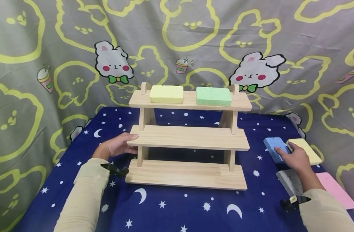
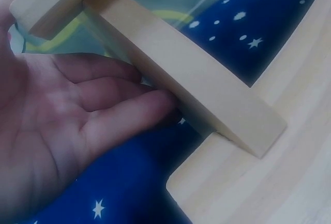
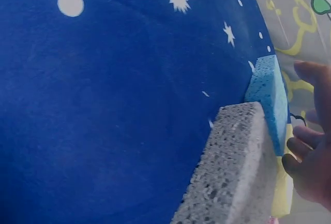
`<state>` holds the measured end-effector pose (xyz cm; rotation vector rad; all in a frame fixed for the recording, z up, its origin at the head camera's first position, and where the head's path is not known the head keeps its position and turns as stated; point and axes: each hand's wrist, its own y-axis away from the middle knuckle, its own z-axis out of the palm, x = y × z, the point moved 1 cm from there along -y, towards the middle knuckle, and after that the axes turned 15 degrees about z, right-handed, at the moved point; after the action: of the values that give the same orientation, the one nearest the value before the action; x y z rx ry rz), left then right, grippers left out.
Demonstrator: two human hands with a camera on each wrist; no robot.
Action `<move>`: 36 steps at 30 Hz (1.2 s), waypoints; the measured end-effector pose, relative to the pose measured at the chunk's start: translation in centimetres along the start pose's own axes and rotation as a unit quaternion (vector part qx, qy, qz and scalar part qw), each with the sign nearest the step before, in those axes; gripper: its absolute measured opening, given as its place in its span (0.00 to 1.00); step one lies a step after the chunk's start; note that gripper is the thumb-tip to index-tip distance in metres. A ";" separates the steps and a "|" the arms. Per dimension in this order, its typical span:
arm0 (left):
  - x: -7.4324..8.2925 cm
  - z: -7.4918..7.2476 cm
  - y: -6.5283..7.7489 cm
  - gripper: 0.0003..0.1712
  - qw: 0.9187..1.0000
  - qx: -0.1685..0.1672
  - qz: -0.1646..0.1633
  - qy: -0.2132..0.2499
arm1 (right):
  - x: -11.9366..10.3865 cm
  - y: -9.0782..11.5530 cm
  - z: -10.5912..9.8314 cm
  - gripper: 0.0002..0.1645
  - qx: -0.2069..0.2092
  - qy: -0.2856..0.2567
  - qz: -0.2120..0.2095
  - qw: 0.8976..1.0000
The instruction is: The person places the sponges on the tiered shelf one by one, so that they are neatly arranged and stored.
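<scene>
A three-tier wooden shelf stands on the table. At the left end of its middle tier my left hand grips the board, thumb on top and fingers below. In the left wrist view, those fingers lie against the upright. My right hand hovers with spread, loosely bent fingers over a blue sponge and a pale yellow sponge. The right wrist view shows a gap between the hand and the blue sponge.
On the top tier sit a yellow sponge and a green sponge. Beneath the right forearm lie a grey sponge and a pink sponge. A dark blue star-and-moon cloth covers the table, and a rabbit-print curtain hangs behind.
</scene>
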<state>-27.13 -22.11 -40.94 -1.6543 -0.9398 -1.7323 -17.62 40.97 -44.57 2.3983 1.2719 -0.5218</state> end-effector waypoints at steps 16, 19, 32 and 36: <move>-0.1 0.0 0.1 0.42 1.000 -0.002 -0.001 0.000 | 0.7 0.1 1.5 0.53 0.001 0.031 0.014 0.999; -0.1 0.0 0.1 0.42 1.000 -0.003 0.000 0.002 | 0.7 0.2 1.5 0.51 0.005 0.028 0.014 0.999; 0.1 0.1 0.0 0.42 1.000 -0.001 -0.001 0.001 | 0.3 0.7 0.4 0.47 0.012 0.018 0.015 1.000; 0.1 0.1 0.1 0.42 1.000 0.000 0.000 0.003 | -0.6 1.0 -0.5 0.46 0.006 0.022 -0.008 1.000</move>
<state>-27.03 -22.06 -40.87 -1.6484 -0.9362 -1.7372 -17.00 40.29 -43.68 2.4242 1.3119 -0.4863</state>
